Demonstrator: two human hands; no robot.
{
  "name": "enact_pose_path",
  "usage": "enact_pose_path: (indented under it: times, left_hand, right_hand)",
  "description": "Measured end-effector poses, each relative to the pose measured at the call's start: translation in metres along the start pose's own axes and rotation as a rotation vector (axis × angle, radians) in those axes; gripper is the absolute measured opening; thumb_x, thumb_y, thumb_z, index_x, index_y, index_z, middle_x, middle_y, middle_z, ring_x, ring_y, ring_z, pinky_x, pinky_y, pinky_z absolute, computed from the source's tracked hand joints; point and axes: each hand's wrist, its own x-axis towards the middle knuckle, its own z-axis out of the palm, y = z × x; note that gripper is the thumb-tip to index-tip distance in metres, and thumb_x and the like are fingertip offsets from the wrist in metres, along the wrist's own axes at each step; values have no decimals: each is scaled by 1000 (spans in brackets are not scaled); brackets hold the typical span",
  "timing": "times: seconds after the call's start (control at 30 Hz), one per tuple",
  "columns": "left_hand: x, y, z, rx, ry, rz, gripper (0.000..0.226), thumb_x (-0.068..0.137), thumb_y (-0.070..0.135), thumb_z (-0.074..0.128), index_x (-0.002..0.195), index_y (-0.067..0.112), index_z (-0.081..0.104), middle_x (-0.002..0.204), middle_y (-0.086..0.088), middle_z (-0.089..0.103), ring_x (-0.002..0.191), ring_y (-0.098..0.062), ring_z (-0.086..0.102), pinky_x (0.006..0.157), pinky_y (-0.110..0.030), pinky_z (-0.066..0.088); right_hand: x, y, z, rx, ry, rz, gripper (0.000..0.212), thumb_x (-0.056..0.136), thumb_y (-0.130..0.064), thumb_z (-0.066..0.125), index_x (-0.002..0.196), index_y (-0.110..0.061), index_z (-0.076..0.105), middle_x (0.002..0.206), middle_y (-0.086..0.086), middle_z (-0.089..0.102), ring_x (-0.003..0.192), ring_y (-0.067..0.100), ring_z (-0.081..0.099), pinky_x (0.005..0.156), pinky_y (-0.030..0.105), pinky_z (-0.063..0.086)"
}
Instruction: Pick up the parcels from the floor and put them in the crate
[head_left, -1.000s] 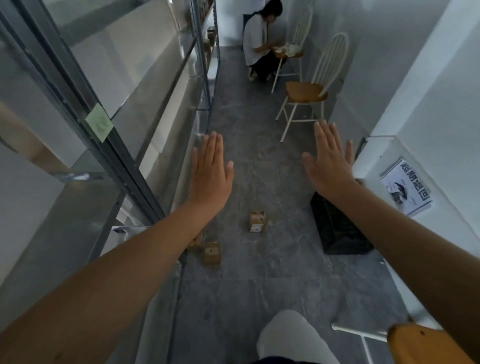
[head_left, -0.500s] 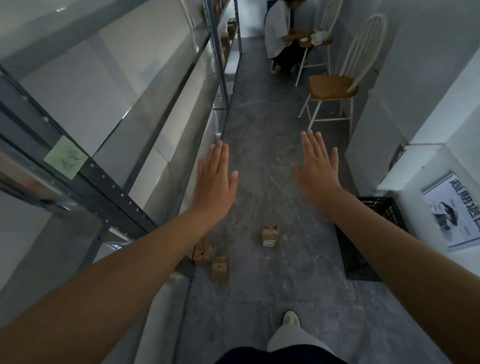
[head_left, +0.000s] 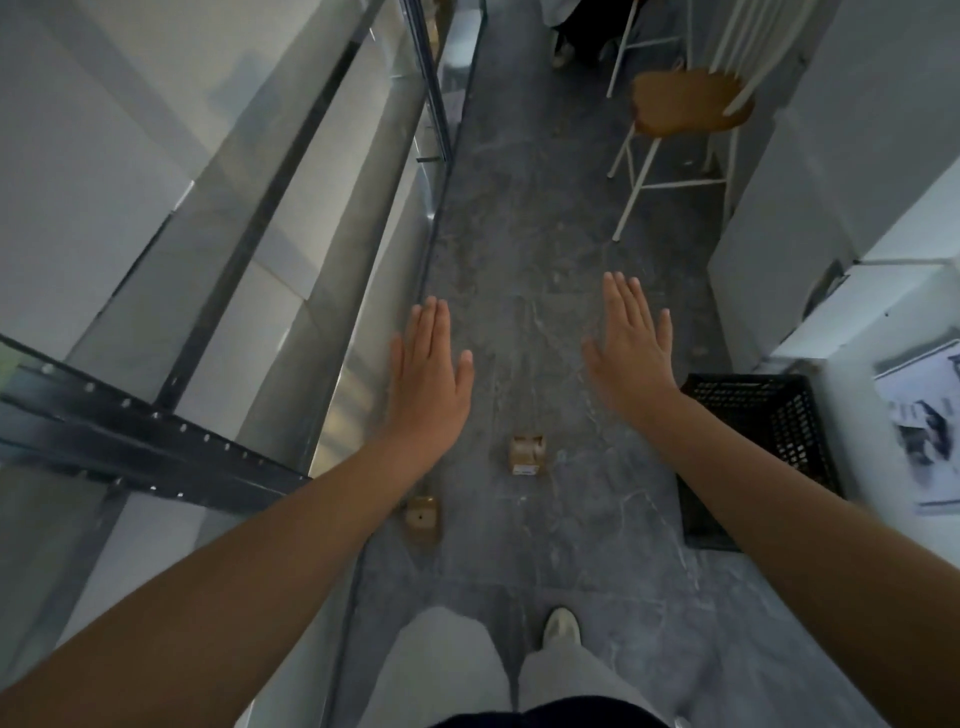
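Observation:
Two small brown cardboard parcels lie on the grey marbled floor: one parcel in the middle of the aisle, another parcel nearer the shelving, partly behind my left forearm. A black plastic crate stands on the floor at the right wall. My left hand and my right hand are stretched out flat, palms down, high above the floor, holding nothing. The first parcel shows between the two hands.
Metal shelving runs along the left of the narrow aisle. A wooden-seat chair with white legs stands ahead on the right. A white ledge with a printed sheet is at the right. My legs and a shoe show below.
The view has tilted down and moved forward. The parcels and crate sit closer, and the seated person at the far end has slipped nearly out of frame. Both hands stay flat.

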Motion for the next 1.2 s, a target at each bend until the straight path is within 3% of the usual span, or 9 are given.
enact_pose_path:
  times: [0.23, 0.4, 0.57, 0.77, 0.93, 1.2]
  left_hand:
    - [13, -23, 49, 19, -77, -74, 60, 105, 31, 27, 157, 12, 4, 165, -1, 1, 151, -14, -7, 120, -44, -12]
    - [38, -48, 79, 19, -152, -89, 60, 105, 31, 26, 157, 12, 4, 165, -1, 0, 151, -13, -9, 118, -40, -15]
    - [81, -76, 108, 56, -189, -109, 57, 105, 30, 28, 157, 16, 9, 165, 0, 6, 152, -14, -4, 122, -48, -3]
    - [130, -115, 153, 115, -244, -135, 58, 105, 32, 28, 157, 21, 6, 165, 4, 1, 151, -14, -10, 118, -50, -13]
    - [154, -147, 217, 104, -310, -148, 57, 105, 31, 26, 157, 23, 5, 165, 5, 3, 151, -14, -10, 118, -50, -13]
    - [105, -175, 376, -5, -474, -346, 55, 105, 31, 23, 157, 20, 9, 164, 5, 9, 151, -14, -9, 117, -49, -13]
  right_hand:
    - [11, 23, 51, -8, -108, 22, 73, 98, -22, 39, 157, -17, -2, 165, -4, -1, 151, 11, -7, 122, 47, -2]
    - [37, 30, 75, -25, -158, 49, 72, 98, -22, 38, 157, -18, -1, 165, -3, 0, 151, 11, -7, 122, 46, -2]
    - [85, 33, 95, -66, -216, 50, 69, 100, -24, 37, 157, -19, -1, 165, -4, -1, 151, 10, -8, 122, 44, -2]
    - [144, 35, 140, -118, -256, 47, 66, 100, -25, 36, 157, -18, 4, 165, -4, 2, 150, 9, -6, 122, 43, -1]
    - [177, 44, 208, -113, -285, 51, 65, 100, -25, 39, 157, -17, 8, 165, -3, 7, 151, 10, -2, 121, 41, 2]
    - [161, 132, 378, -35, -500, 298, 65, 99, -19, 46, 155, -11, 16, 163, 8, 15, 150, 23, 12, 121, 47, 16]
